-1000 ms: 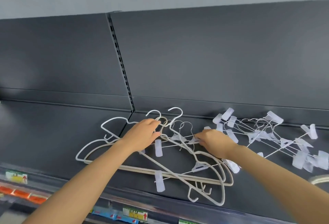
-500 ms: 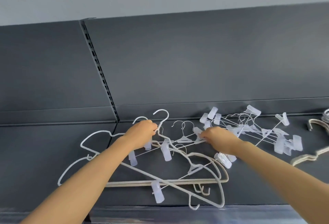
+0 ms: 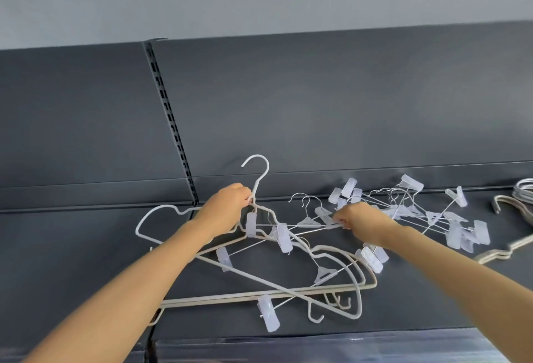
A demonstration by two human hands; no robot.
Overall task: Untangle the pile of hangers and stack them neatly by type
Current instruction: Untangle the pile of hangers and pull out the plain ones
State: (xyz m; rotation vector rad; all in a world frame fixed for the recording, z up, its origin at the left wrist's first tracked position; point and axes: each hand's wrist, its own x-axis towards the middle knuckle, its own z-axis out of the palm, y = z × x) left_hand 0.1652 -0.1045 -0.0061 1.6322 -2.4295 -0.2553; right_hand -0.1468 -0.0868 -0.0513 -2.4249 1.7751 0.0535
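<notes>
Left hand [image 3: 226,208] is clenched round the neck of a white coated-wire hanger [image 3: 261,173], just under its round hook; the hook sticks up and the shoulder loop trails toward the left edge of the shelf. Right hand [image 3: 362,220] pinches the end of a thin metal clip hanger [image 3: 308,222] by its straight rod, fingertips curled on it. Frosted translucent plastic clips [image 3: 284,237] hang off the rods between the hands. Both hangers are still in the tangled pile [image 3: 291,295], mid-shelf toward the front edge: flat matte cream hangers crossed with rods. The matte dark grey shelf [image 3: 86,261] carries it all. A separate bunch of clip hangers [image 3: 432,217] lies near the back edge, right of the hands. Curved cream hangers [image 3: 496,253] and silver wire hooks [image 3: 523,192] are at the right edge.
</notes>
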